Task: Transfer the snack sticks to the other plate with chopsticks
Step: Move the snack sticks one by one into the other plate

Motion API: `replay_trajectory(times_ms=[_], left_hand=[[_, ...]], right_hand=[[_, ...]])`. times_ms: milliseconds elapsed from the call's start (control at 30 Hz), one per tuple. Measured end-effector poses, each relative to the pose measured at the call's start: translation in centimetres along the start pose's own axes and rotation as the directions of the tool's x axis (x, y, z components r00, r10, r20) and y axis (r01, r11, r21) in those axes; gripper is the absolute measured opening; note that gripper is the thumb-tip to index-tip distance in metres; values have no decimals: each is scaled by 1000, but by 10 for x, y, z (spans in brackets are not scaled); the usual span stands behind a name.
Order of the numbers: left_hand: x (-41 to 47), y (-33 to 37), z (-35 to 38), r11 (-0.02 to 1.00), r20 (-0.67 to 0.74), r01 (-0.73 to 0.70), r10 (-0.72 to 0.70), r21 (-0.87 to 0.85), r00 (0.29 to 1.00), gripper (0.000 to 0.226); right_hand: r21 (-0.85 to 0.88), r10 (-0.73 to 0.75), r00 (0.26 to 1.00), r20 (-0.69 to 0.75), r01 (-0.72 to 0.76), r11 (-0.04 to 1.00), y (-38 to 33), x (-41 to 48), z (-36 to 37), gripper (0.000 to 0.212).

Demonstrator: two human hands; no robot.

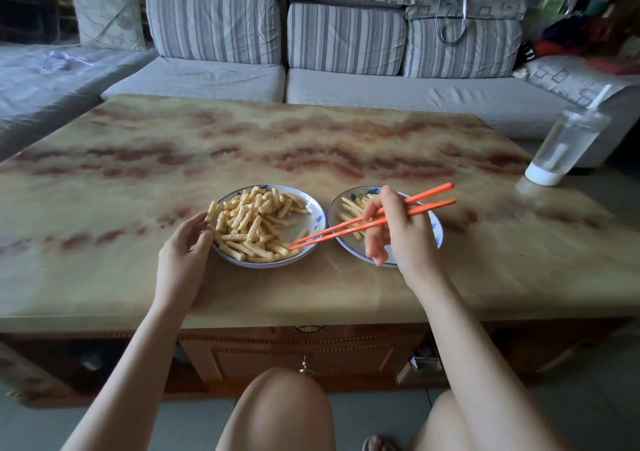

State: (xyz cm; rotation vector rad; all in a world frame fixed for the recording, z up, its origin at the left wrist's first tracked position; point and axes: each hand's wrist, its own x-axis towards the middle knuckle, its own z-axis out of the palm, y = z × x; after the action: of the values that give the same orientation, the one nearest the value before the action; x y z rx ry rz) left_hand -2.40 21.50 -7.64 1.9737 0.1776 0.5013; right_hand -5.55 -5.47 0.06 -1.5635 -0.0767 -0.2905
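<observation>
Picking step: the right hand (405, 236)'s grip is clamped on the chopsticks (436, 206), tips nearly together at the snack sticks (249, 222) heaped in the left plate (313, 220), whose rim the left hand (183, 250) holds; next I would pinch one stick and carry it to the other plate (435, 225).

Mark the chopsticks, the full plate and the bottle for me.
chopsticks (429, 209): head view, on the lower stick's shaft near its blunt end.
full plate (308, 222): head view, on the bare inner wall at its right side.
bottle (568, 146): head view, on the clear body at mid height.
</observation>
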Motion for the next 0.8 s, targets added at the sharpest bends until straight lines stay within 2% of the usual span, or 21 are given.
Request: replay_trajectory(times_ms=[167, 467, 667, 800], left_hand=[[-1, 0, -1, 1000, 1, 7, -7, -7, 1000, 36], [-1, 1, -1, 1000, 1, 8, -8, -4, 1000, 36], [-1, 2, 0, 1000, -9, 10, -10, -6, 1000, 36], [-2, 3, -1, 1000, -10, 9, -9, -6, 1000, 36]], right_hand=[[7, -20, 998, -63, 21, 1000, -3, 2, 5, 49], [48, -73, 942, -329, 94, 994, -17, 5, -31, 44], [-39, -110, 846, -522, 105, 994, -18, 7, -66, 42], [-125, -133, 826, -547, 76, 989, -11, 6, -80, 43]])
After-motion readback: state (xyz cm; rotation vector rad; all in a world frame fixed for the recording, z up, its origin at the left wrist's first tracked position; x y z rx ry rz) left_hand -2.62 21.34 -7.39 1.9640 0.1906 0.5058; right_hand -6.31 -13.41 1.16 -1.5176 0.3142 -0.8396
